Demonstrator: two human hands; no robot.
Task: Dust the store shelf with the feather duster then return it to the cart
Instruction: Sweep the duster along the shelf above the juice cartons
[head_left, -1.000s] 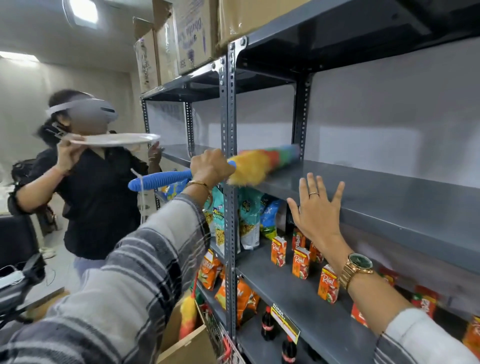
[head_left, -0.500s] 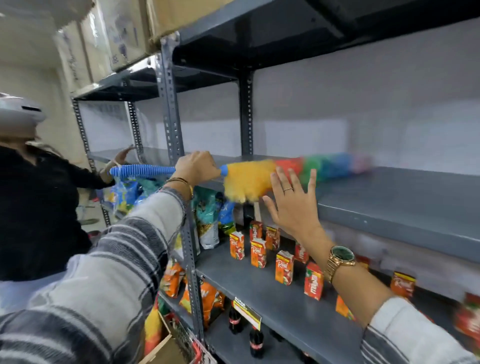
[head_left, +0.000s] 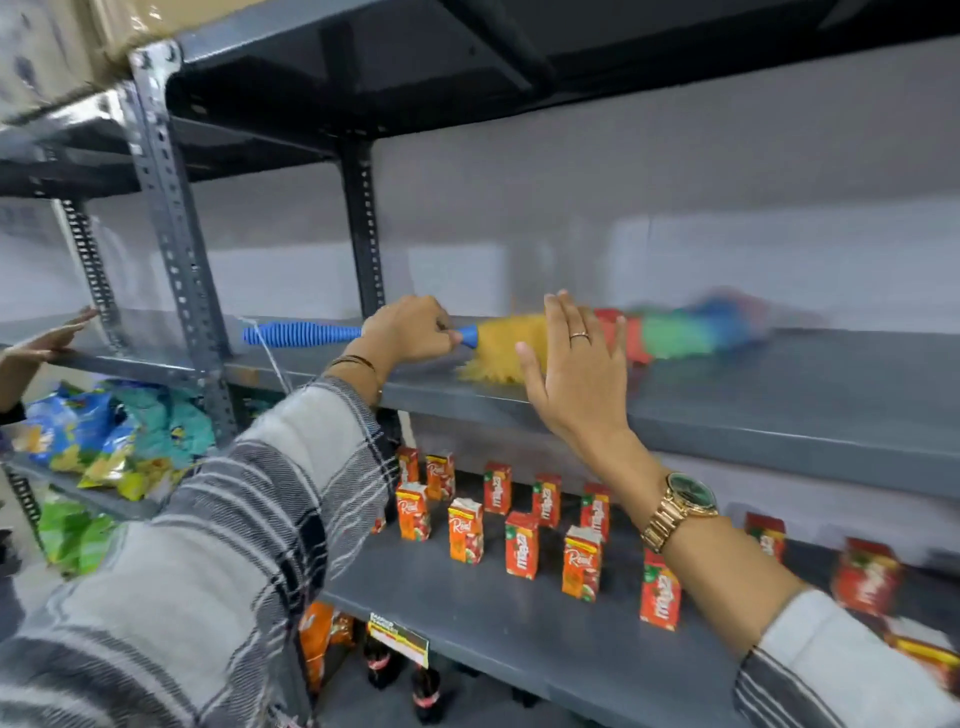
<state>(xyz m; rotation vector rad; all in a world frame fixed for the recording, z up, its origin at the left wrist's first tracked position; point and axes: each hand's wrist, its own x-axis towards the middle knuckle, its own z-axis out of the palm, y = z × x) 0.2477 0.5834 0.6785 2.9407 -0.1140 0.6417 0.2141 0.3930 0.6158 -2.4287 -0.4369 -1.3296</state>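
Note:
A feather duster (head_left: 680, 332) with a ribbed blue handle and a yellow, red, green and blue head lies along the grey metal shelf (head_left: 779, 400). My left hand (head_left: 410, 330) is closed around the handle just behind the head. The far end of the duster head is blurred. My right hand (head_left: 576, 364) is raised in front of the shelf edge, fingers spread, holding nothing, and it hides part of the yellow and red feathers. No cart shows in the frame.
Several red juice cartons (head_left: 522, 543) stand on the shelf below. Snack bags (head_left: 104, 436) fill the bay to the left. Another person's hand (head_left: 52, 338) rests on the shelf at far left. Dark bottles (head_left: 426, 691) stand on the lowest level. An upright steel post (head_left: 176, 218) divides the bays.
The duster head has swept further right along the shelf. My view has turned right, so the other person has nearly left the frame. My right hand stays raised and spread.

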